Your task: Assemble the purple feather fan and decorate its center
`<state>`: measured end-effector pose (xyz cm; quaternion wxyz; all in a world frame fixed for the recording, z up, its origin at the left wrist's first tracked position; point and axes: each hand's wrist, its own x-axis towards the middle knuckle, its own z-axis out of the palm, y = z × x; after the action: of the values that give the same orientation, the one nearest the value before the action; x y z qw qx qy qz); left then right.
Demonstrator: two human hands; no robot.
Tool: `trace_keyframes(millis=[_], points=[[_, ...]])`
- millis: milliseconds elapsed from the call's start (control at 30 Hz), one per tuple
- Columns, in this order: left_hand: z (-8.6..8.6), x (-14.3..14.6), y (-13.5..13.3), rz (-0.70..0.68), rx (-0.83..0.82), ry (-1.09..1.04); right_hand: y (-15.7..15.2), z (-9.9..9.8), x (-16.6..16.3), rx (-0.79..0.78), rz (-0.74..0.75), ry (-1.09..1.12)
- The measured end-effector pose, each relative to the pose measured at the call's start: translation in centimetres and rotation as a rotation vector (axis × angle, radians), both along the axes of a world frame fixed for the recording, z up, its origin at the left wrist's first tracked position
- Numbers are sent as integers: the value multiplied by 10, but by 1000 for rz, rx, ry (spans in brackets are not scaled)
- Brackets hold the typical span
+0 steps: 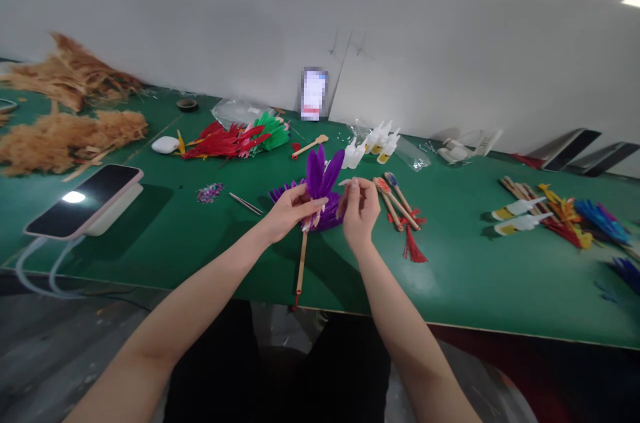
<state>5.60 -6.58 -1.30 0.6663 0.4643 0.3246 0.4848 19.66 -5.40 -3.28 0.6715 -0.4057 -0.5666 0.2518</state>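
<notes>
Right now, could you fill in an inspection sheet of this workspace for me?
Surface: green table, glossy in places.
Job's things: purple feathers above a wooden handle.
Clutter: red feathers, green feathers, tweezers, white bottles.
Hands: left hand grips the purple feathers near their base; right hand beside them, its hold unclear.
Cables: pale loops, probably cables, below the phone at left.
Surroundings: pale wall behind; lit screen upright before it.

Purple feathers (pixel 315 173) stand upright above a slim wooden handle (pixel 302 260) tipped with red cord (pixel 295 301); more purple plumes (pixel 329 216) seemingly lie behind.
</notes>
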Motion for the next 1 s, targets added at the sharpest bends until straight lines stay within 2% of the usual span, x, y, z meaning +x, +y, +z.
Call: trace_keyframes(millis=[133, 233, 400, 600, 700, 800, 1000], points=[[-2, 0, 1, 14, 3, 10, -5, -1, -4, 76, -20, -193], [-4, 0, 2, 28, 8, 19, -7, -2, -5, 88, 0, -240], [-6, 1, 3, 4, 44, 13, -4, -5, -3, 62, 42, -219], [-7, 1, 3, -6, 61, 26, -3, -1, -3, 65, -1, -213], [-8, 0, 4, -3, 57, 49, -2, 2, -2, -13, 0, -58], [-9, 0, 4, 6, 52, 66, 0, 4, 1, -91, 67, 70], [-11, 0, 6, -6, 133, 142, -3, 7, 0, -63, 197, -114]])
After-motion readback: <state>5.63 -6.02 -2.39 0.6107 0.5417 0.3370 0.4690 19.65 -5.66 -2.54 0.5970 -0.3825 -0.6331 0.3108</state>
